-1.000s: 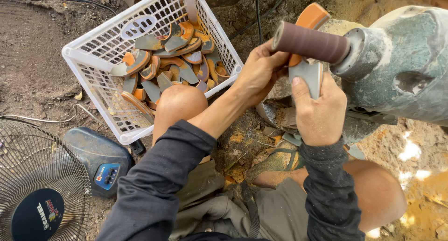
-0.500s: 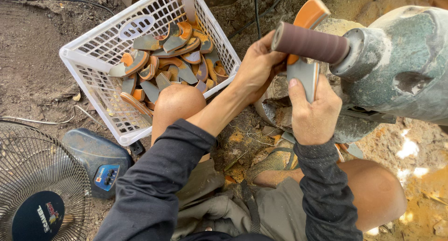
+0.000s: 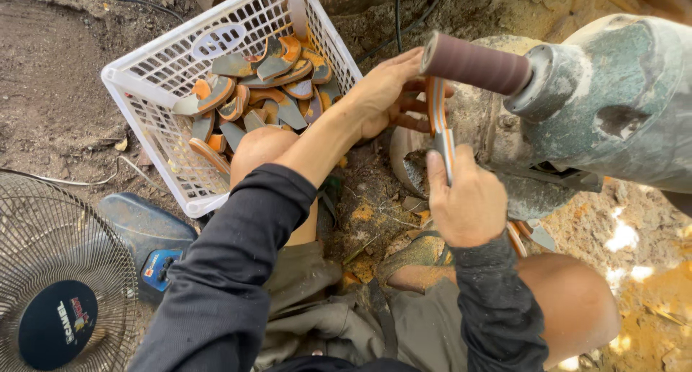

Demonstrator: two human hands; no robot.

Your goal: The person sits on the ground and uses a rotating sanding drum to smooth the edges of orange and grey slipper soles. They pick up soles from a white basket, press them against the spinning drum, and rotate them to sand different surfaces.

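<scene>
I had a thin, curved orange-and-grey layered piece (image 3: 440, 130) standing on edge between my hands, its upper end right up under the brown cylindrical sanding drum (image 3: 476, 64) on the big grey-green motor (image 3: 613, 98). My right hand (image 3: 465, 199) was curled around the lower end, thumb and fingers pinching it hard. My left hand (image 3: 386, 91) reached across with fingers bent around the upper end, steadying it just below the drum. Whether the edge was actually touching the drum, I couldn't tell from there.

As I judged it, I was mid-way through one piece with a lot more to go: the white plastic lattice basket (image 3: 144, 105) by my left knee was loaded with a heap of similar orange-and-grey shaped pieces (image 3: 267, 91), and I couldn't tell finished from unfinished among them. A couple more pieces (image 3: 530, 235) lay on the dirt ground (image 3: 58, 69) beside my right leg, partly hidden.

For labels, there was a round dark-blue badge (image 3: 58, 325) with small printed lettering at the centre of the wire-guarded fan (image 3: 43, 235) at lower left. A small blue control panel (image 3: 162, 265) with a spot of red sat on the fan's dark base. The basket carried only an oval cut-out handle (image 3: 216, 40), no label.
</scene>
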